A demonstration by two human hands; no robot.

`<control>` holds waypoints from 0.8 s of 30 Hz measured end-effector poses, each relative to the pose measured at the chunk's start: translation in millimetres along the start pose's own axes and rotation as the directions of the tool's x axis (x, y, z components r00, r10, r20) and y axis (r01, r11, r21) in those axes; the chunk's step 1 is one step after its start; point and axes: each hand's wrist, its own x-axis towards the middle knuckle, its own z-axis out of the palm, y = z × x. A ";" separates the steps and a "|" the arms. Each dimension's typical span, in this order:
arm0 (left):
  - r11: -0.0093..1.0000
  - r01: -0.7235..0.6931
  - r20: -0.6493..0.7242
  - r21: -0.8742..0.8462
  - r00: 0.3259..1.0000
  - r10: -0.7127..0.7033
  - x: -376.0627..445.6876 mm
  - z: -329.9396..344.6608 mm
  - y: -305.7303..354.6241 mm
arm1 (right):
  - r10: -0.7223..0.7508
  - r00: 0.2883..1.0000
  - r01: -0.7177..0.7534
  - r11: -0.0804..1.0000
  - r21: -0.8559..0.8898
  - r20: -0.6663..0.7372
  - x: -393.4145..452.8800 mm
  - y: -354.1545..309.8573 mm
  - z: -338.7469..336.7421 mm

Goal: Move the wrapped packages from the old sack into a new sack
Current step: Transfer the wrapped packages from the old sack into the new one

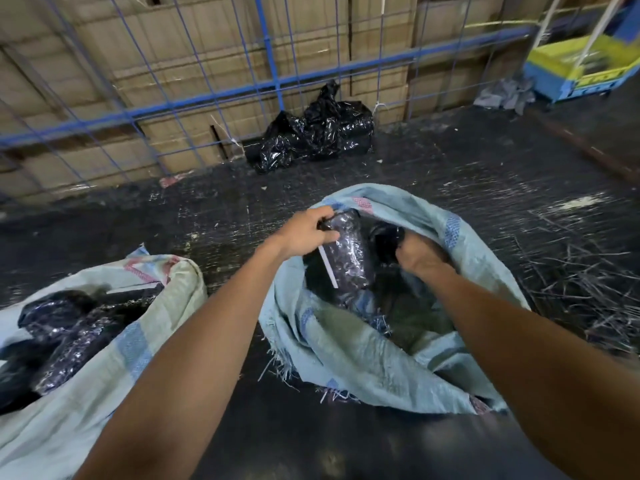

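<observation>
Inside a frayed woven sack (363, 355), the left hand (304, 235) grips a crinkly plastic-wrapped package (346, 252); beside it, the right hand (417, 256) clutches another dark bundle (386, 239).

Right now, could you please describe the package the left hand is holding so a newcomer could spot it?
Find the frayed pale-blue sack on the right. At its open mouth, the left hand pinches the top of a dark wrapped package. Unlike its neighbours, it stands upright with a white strip along its side.
</observation>
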 end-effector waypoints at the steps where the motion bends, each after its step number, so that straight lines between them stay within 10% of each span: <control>1: 0.998 0.035 -0.088 0.056 0.996 -0.030 1.4 2.7 -7.3 | 0.003 1.000 -0.003 1.000 -0.029 -0.001 -11.3 -6.5 3.2; 5: 0.968 0.244 -0.381 -0.064 0.890 -0.250 -0.3 22.1 -33.1 | 0.021 1.000 -0.021 1.000 0.007 0.023 -43.4 -18.2 20.1; 8: 0.933 0.226 -0.396 -0.279 0.858 -0.327 -7.3 21.8 -29.9 | 0.141 0.988 -0.117 0.951 0.285 -0.068 -44.9 -25.7 14.5; 13: 0.776 0.108 -0.372 -0.621 0.831 -0.414 -38.3 -9.9 -34.4 | 0.295 0.939 -0.340 0.748 0.570 0.173 -55.1 -41.0 4.9; 18: 0.588 -0.069 -0.348 -0.806 0.859 -0.376 -104.9 -45.5 -49.2 | 0.195 0.929 -0.369 0.427 0.826 0.314 -61.2 -43.9 6.0; 24: 0.319 -0.275 -0.394 -0.907 0.822 -0.411 -203.2 -83.0 -106.4 | -0.103 0.961 -0.213 0.318 0.924 0.257 -88.3 -104.4 2.8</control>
